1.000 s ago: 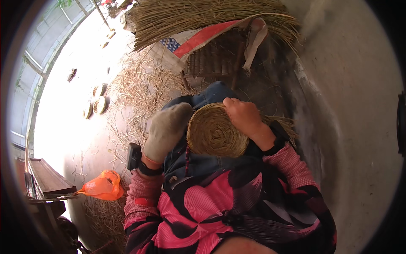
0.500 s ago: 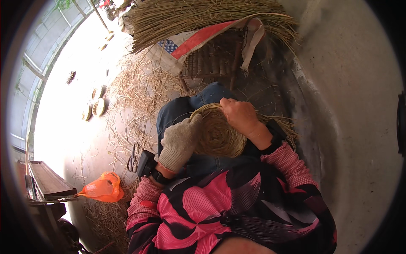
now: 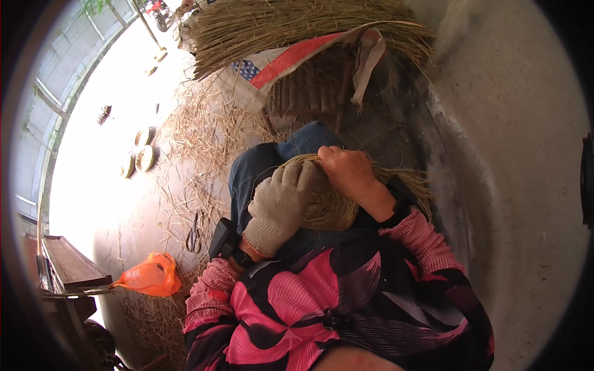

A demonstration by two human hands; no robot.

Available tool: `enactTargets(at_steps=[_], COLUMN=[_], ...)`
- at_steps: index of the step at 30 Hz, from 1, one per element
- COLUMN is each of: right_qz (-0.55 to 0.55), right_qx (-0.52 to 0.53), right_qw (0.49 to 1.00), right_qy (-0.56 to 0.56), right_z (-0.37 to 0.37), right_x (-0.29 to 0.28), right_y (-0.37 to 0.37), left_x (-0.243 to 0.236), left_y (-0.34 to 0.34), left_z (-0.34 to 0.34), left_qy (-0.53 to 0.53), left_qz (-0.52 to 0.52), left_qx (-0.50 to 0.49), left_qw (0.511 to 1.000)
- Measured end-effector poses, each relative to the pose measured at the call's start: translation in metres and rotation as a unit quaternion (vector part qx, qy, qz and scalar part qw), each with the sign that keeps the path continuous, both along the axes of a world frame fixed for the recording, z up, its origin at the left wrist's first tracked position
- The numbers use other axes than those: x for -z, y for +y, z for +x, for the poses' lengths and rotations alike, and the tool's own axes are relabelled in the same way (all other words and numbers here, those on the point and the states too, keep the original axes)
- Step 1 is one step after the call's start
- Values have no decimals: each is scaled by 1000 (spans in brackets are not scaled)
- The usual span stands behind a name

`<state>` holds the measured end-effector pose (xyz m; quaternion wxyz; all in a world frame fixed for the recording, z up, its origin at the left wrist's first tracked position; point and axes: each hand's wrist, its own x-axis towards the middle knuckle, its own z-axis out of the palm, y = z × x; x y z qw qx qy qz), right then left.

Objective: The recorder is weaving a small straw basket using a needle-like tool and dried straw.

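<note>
A round woven straw basket lies tilted in my lap, its coiled bottom partly hidden behind my left hand. My left hand, in a pale knitted glove, reaches across the basket's near-left side, with its fingers curled over the far rim. Bare, my right hand pinches the rim at the top right, its thumb and fingertips close to the gloved fingers. Loose straw ends stick out to the right from behind my right hand.
Beyond my knees stands a small slatted bamboo chair, with a striped cloth and a large straw bundle above it. Scissors and straw scraps lie on the floor at left, near an orange plastic bag. Several round woven pieces lie farther off.
My left hand has moved up and right across the basket, covering more of its inside, with its fingers now at the far rim. My right hand has shifted slightly left.
</note>
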<state>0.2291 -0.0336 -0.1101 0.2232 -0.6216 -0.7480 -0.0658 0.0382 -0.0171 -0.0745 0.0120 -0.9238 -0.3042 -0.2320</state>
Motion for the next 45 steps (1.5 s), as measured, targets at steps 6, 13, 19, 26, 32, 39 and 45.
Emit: enactTargets(at_steps=[6, 13, 19, 26, 32, 39, 45], right_qz=[120, 184, 206, 157, 135, 154, 186], right_qx=[-137, -94, -134, -149, -137, -99, -145], right_qw=[983, 976, 968, 975, 981, 983, 972], right_qy=[-13, -70, -48, -56, -3, -7, -14], right_z=[8, 26, 16, 12, 5, 1, -6], right_x=[8, -39, -38, -24, -21, -16, -26], right_y=[-4, -6, -7, 5, 5, 4, 4], left_x=[-24, -54, -34, -58, -23, -47, -28], left_y=[9, 37, 49, 25, -10, -4, 59], left_z=[17, -30, -45, -13, -14, -29, -24], left_qy=[-225, -327, -210, -95, 60, -39, -187], left_qz=[23, -198, -559, -209, 63, 47, -149], left_qx=[198, 54, 12, 18, 70, 76, -21], left_qw=[954, 923, 802, 973, 994, 995, 971])
